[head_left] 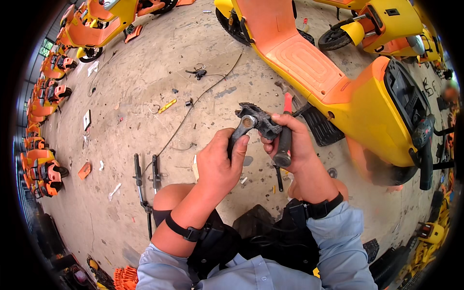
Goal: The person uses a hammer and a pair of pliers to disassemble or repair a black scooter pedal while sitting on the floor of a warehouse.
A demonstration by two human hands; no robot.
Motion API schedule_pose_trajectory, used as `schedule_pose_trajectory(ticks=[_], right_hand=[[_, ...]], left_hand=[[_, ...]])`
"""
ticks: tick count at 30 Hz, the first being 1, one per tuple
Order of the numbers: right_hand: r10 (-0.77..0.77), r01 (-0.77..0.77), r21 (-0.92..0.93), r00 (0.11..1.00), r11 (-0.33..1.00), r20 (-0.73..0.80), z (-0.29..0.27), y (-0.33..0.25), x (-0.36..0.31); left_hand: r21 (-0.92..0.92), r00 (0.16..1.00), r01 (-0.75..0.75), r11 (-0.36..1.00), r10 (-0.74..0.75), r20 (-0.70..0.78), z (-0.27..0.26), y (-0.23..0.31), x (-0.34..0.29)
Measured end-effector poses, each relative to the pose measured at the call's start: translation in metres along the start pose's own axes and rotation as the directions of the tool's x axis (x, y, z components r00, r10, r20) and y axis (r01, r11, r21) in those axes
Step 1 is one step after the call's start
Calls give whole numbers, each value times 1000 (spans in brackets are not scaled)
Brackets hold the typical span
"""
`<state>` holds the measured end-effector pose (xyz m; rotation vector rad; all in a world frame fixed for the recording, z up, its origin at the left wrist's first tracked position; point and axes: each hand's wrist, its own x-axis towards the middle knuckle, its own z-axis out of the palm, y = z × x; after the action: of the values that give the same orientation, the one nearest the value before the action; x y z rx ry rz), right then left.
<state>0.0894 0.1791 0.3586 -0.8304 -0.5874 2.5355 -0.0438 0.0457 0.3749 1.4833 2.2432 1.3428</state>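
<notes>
Beside the yellow and orange scooter [338, 92], just off its footboard side, I see both hands raised over the concrete floor [145, 96]. Left hand [220, 164]: closed around the handle of a grey wrench [241, 130], whose ring end sits against the black part. Right hand [292, 145]: fingers wrapped around a black part [258, 121], a ribbed, blocky piece held just in front of the scooter's flank; the same hand also clamps a screwdriver [285, 135] with a dark handle and a red tip, the tip pointing up toward the scooter. The black part lies between the two hands, touching the wrench head and resting against the right thumb.

On the floor, away from the scooter: a long black cable [193, 106] runs across the concrete toward a small black connector [197, 72]; a yellow strip [167, 106] lies near the cable. Two black rods [145, 174] lie side by side well apart from the scooter, just beside my left knee. A second tool with a dark shaft [279, 178] lies under the right hand, near the scooter's black side panel [321, 126].

Both wrists carry black straps [186, 233]. More scooters [96, 24] of the same colours stand at the far edges of the floor.
</notes>
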Motion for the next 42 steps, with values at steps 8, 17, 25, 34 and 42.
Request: schedule_pose_trajectory(ticks=[8, 17, 25, 34, 42], right_hand=[[14, -13, -22, 998, 1000, 57, 6, 1, 1], [23, -23, -3, 991, 1000, 133, 6, 5, -6], [66, -78, 91, 989, 993, 131, -2, 12, -4], [-87, 34, -408, 990, 912, -112, 4, -31, -34], [-459, 399, -448, 888, 800, -29, 22, -5, -62]], left_hand=[[129, 976, -185, 974, 197, -89, -2, -3, 0], [135, 950, -259, 956, 277, -146, -4, -1, -4], [125, 967, -197, 972, 214, -140, 0, -1, -2], [141, 978, -65, 988, 92, -189, -13, -35, 22], [73, 972, 140, 988, -123, -199, -10, -50, 38]])
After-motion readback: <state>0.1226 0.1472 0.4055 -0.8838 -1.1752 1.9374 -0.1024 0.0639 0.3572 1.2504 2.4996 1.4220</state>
